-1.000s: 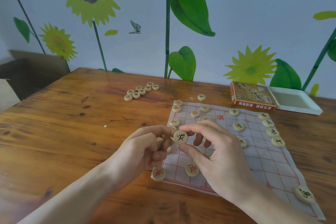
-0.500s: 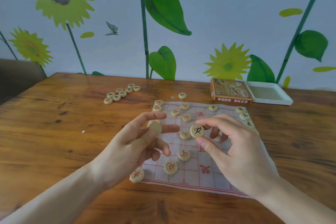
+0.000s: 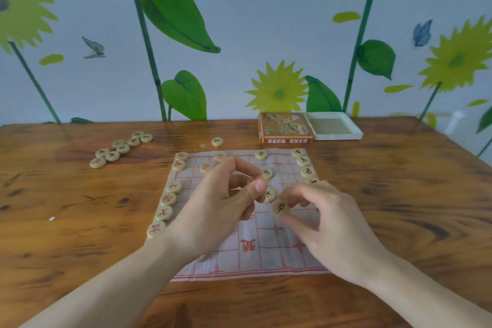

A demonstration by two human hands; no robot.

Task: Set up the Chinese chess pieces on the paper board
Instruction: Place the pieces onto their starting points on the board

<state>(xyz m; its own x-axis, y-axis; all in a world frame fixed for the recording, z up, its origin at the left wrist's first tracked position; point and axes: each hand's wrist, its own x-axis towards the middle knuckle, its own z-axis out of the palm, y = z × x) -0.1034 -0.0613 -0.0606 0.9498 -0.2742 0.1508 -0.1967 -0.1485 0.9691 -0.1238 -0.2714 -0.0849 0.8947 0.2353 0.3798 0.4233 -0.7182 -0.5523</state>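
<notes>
A white paper board (image 3: pixel 269 258) with red grid lines lies on the wooden table. Round pale wooden chess pieces stand along its left edge (image 3: pixel 167 198), its far edge (image 3: pixel 261 154) and its right edge (image 3: pixel 303 161). My right hand (image 3: pixel 327 231) pinches a black-marked piece (image 3: pixel 281 208) between thumb and fingers just above the board's middle. My left hand (image 3: pixel 221 208) hovers over the board with fingers curled around a piece (image 3: pixel 241 180) that is mostly hidden. Two black-marked pieces (image 3: pixel 267 173) sit on the board between my hands.
A cluster of several loose pieces (image 3: pixel 117 149) lies on the table at the far left. One single piece (image 3: pixel 217 141) sits just beyond the board. The orange game box (image 3: pixel 285 129) and its white tray (image 3: pixel 335 128) stand at the back right by the wall.
My hands have drawn apart. The right hand carried the black-marked piece lower and to the right over the board. The camera view shifted right, so the board now looks square-on.
</notes>
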